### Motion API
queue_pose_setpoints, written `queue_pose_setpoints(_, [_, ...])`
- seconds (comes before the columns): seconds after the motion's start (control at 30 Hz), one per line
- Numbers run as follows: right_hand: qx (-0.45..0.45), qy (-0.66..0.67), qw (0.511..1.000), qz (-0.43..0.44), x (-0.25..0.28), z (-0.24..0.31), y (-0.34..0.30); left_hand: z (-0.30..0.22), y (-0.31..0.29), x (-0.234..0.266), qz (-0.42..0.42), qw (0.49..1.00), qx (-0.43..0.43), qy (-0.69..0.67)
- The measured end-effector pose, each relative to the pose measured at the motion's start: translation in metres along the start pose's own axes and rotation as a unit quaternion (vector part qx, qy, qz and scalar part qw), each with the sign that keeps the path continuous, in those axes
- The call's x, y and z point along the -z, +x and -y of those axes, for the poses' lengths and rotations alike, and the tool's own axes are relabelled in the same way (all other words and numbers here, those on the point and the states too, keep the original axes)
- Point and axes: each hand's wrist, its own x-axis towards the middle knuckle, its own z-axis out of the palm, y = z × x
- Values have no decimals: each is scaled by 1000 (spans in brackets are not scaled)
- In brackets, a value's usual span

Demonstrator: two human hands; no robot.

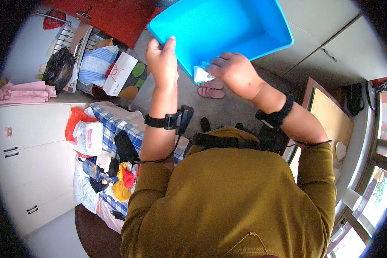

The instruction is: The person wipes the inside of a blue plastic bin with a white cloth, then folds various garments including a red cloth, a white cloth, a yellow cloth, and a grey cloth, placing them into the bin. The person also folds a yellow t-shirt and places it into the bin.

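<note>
A bright blue plastic box (pixel 228 26) is held up in front of me, tilted so that its hollow inside faces me. My left hand (pixel 162 64) is closed round its left edge, with the thumb on the rim and the other fingers hidden behind. A crumpled white tissue or cloth (pixel 201 74) is pinched in my right hand (pixel 235 74). It touches the box's near corner, over the rim. Both wrists carry black straps.
Pink slippers (pixel 211 89) lie on the grey floor below the box. To the left, a bed with a blue plaid sheet (pixel 109 112) bears piled clothes and plastic bags beside a white cabinet (pixel 38 142). A wood-topped table (pixel 327 114) stands at the right.
</note>
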Motion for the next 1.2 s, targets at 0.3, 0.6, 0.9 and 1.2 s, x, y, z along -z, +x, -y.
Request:
queue_pose_setpoints(0.3, [-53, 295, 953, 37, 21, -24, 8, -25, 23, 9, 375, 773, -232, 456])
queue_pose_setpoints(0.6, [-107, 582, 806, -4, 24, -47, 14, -43, 36, -4, 445, 812, -184, 331])
queue_pose_setpoints(0.9, [-344, 502, 714, -347, 18, -69, -6, -31, 26, -2, 309, 908, -111, 261])
queue_pose_setpoints(1.2, [-222, 388, 845, -292, 4, 31, 30, -21, 4, 1, 47, 953, -103, 281])
